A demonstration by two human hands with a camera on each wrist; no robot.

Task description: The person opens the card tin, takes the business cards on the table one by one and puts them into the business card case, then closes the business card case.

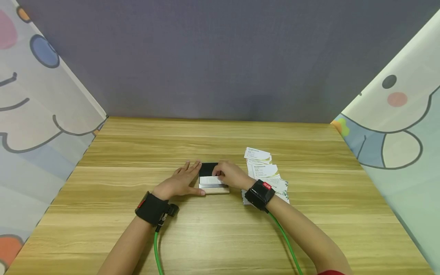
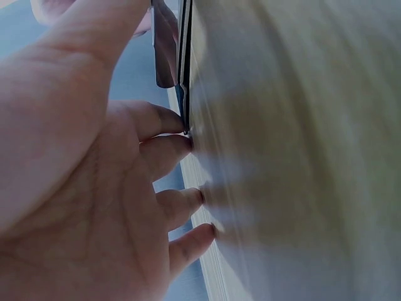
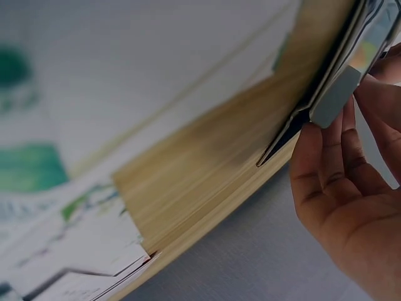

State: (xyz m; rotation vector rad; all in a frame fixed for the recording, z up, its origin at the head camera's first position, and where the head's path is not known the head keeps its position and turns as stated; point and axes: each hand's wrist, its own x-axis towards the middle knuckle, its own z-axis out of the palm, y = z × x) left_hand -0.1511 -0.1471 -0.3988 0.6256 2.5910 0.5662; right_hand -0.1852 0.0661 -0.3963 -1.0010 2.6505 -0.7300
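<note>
An open business card case (image 1: pixel 208 169) lies on the table, with a black inner side and a gold front edge. A white business card (image 1: pixel 208 180) lies across its middle. My right hand (image 1: pixel 231 174) has curled fingers pinching that card near its right end. In the right wrist view, the right fingers (image 3: pixel 341 157) are close against a grey flap (image 3: pixel 336 97) of the case. My left hand (image 1: pixel 182 181) lies spread at the left side of the case, its thumb along the front corner. Seen from the left wrist, the left fingertips (image 2: pixel 182 204) rest on the tabletop.
Several printed business cards (image 1: pixel 264 170) lie spread in an overlapping pile to the right of the case, partly under the right wrist. A grey panel (image 1: pixel 220 61) stands behind the wooden table (image 1: pixel 220 236). Green cables (image 1: pixel 157 252) trail from the wrist cameras.
</note>
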